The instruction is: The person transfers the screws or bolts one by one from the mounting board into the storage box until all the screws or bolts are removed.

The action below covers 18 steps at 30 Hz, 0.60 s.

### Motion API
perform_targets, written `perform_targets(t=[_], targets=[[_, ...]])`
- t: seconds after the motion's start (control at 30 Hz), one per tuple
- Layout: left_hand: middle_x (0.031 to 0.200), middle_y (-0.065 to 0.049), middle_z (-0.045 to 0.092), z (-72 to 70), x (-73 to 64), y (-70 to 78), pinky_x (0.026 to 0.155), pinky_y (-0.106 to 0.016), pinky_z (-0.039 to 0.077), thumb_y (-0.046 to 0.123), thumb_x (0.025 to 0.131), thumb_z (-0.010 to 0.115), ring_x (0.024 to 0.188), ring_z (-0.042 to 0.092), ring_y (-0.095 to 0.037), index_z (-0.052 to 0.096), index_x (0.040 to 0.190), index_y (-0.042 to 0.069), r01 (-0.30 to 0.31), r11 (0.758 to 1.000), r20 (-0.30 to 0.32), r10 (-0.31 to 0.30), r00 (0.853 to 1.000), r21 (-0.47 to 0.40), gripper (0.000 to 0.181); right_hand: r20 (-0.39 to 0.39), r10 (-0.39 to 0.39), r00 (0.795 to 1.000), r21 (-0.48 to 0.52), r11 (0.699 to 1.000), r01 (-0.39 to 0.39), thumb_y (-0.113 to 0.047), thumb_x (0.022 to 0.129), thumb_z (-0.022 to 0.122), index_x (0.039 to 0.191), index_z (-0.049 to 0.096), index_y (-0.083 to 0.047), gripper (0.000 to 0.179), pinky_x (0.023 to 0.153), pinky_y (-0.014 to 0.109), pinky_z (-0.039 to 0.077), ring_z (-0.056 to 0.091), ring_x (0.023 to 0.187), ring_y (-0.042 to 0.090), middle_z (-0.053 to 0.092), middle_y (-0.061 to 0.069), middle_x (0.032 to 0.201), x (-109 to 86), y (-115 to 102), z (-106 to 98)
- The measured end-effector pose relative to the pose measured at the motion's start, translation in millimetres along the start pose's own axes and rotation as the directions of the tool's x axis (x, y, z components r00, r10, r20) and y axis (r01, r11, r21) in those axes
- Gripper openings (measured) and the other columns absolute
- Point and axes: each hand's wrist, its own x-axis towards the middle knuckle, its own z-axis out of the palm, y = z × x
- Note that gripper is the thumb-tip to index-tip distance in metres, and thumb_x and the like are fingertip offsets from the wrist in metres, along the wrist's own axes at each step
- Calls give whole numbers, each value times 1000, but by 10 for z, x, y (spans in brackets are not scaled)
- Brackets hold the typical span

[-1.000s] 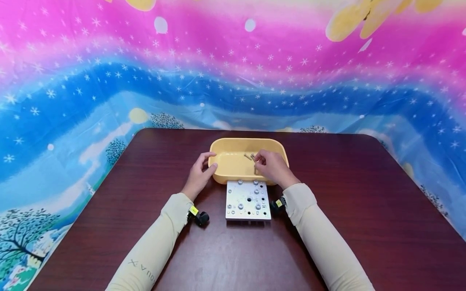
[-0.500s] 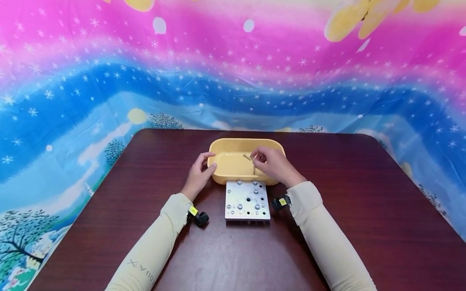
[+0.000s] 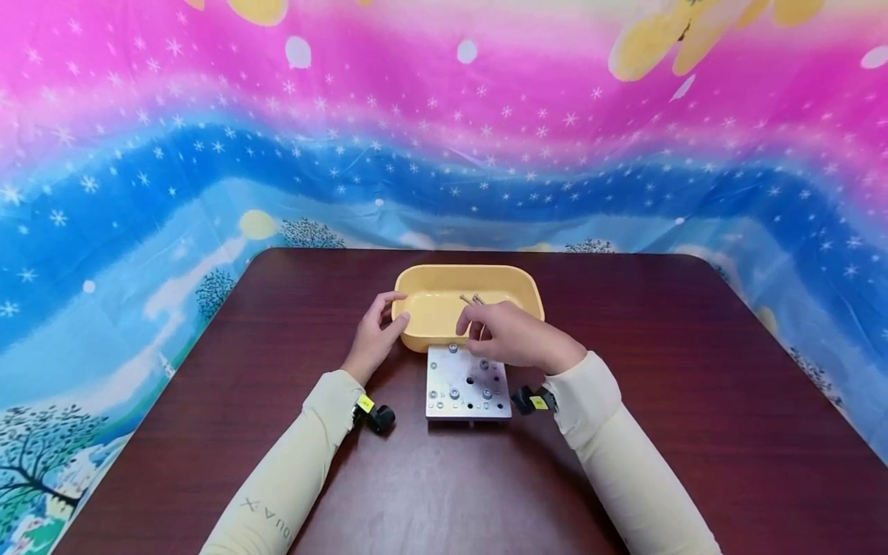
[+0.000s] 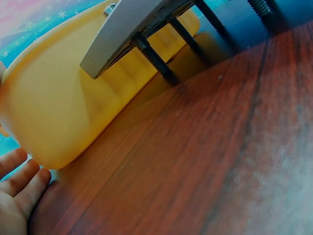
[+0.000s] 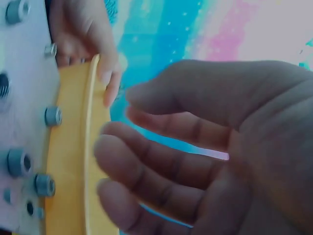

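Left hand grips yellow oblong plastic tray; right hand, fingers curled, grasp unclear, should skirt nearby silver metal plate.

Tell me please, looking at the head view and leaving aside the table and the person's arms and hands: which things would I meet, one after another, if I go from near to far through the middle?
From near to far: metal plate → yellow tray → patterned cloth backdrop.
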Motion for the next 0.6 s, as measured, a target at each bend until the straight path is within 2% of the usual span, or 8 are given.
perform_targets(t=[0.1,0.23,0.47,0.6], targets=[[131,-5,54,12,7,-3,98,-43,41,20,93,61,120,52,-23,54,129,17,12,1000,-1,-12,1000,-5,36,58,-32,998,5,999,31,-11,88,63,103,65,-10,15,66,28,49,59,70,12,64,-4,81,-42,-79,7],[132,-7,53,4,10,4,98,-43,41,19,94,61,121,52,-24,53,130,16,25,1000,9,-25,1000,-16,37,123,-38,992,-17,999,40,-12,88,61,102,65,-11,15,65,27,49,58,69,9,62,-6,79,-70,-188,31],[137,-18,49,-17,33,24,99,-50,39,11,94,59,123,49,-34,51,133,6,33,998,35,-32,999,-45,40,206,-28,978,-27,999,34,-13,87,66,93,64,-13,7,64,27,47,56,67,9,60,-5,74,-56,-305,137],[136,-15,50,-16,21,45,99,-49,40,11,94,60,124,49,-32,51,133,6,43,998,34,-42,999,-37,40,246,-4,969,-56,998,18,-15,87,67,89,63,-16,5,61,26,47,55,63,7,60,-4,73,-41,-331,212]])
